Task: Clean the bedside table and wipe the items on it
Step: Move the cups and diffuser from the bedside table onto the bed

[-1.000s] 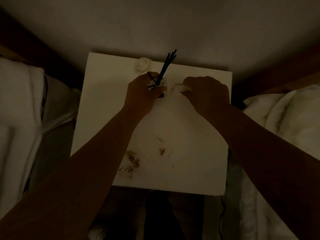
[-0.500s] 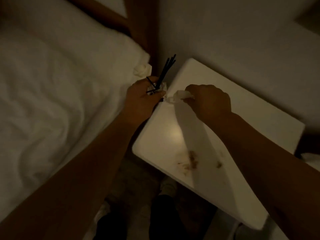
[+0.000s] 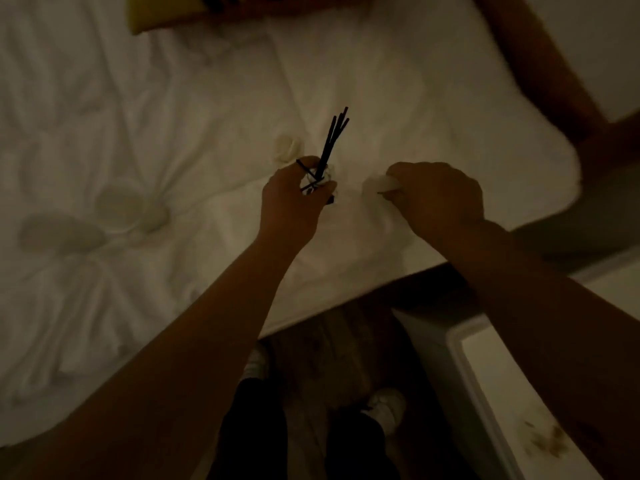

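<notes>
My left hand [image 3: 292, 202] grips a small reed diffuser bottle [image 3: 322, 180] with black sticks [image 3: 334, 136] rising from it, held above the white bed. A pale flower-like decoration [image 3: 287, 148] shows just behind the hand; I cannot tell whether it belongs to the diffuser. My right hand [image 3: 440, 199] pinches a crumpled white tissue [image 3: 381, 184] a short way right of the bottle, not touching it. The white bedside table [image 3: 491, 386] is at the lower right, partly hidden by my right forearm, with brown crumbs [image 3: 547, 441] on its top.
The white bedding [image 3: 156, 168] fills most of the view. Pale rounded items [image 3: 121, 206] lie on it at the left. A wooden bed frame [image 3: 540, 64] runs along the upper right. Below are the dark wooden floor and my feet in white shoes [image 3: 388, 407].
I have turned left from the table toward the bed. Both hands, still holding the diffuser and the tissue, now hang over the bedding instead of the table top.
</notes>
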### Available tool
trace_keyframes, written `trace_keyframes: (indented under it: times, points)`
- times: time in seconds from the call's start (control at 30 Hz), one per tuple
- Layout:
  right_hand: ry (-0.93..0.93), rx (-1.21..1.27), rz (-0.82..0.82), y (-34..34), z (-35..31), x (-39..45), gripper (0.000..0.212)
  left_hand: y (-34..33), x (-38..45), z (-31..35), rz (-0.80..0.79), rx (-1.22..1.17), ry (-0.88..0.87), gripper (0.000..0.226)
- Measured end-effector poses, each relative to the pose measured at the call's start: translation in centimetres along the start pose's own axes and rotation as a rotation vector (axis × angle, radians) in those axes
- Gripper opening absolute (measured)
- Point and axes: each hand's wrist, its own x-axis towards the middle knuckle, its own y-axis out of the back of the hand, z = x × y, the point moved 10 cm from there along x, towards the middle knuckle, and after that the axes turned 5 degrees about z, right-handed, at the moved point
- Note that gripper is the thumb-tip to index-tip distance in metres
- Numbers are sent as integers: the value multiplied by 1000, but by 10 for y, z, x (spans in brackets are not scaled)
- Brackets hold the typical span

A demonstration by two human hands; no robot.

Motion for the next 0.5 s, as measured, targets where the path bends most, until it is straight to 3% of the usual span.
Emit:
trace_keyframes:
  times: [0.2,0.37,0.5]
  points:
    - [172,-45,-6,-23,-98,46,17,98,20,-24,183,44,22,31]
    - [247,-98,-54,-50,-149,73,17,143,30,-40,268,120,34,30]
    - [298,-144,-29,-63,-174,90,15,159,37,-53,314,46,60,26]
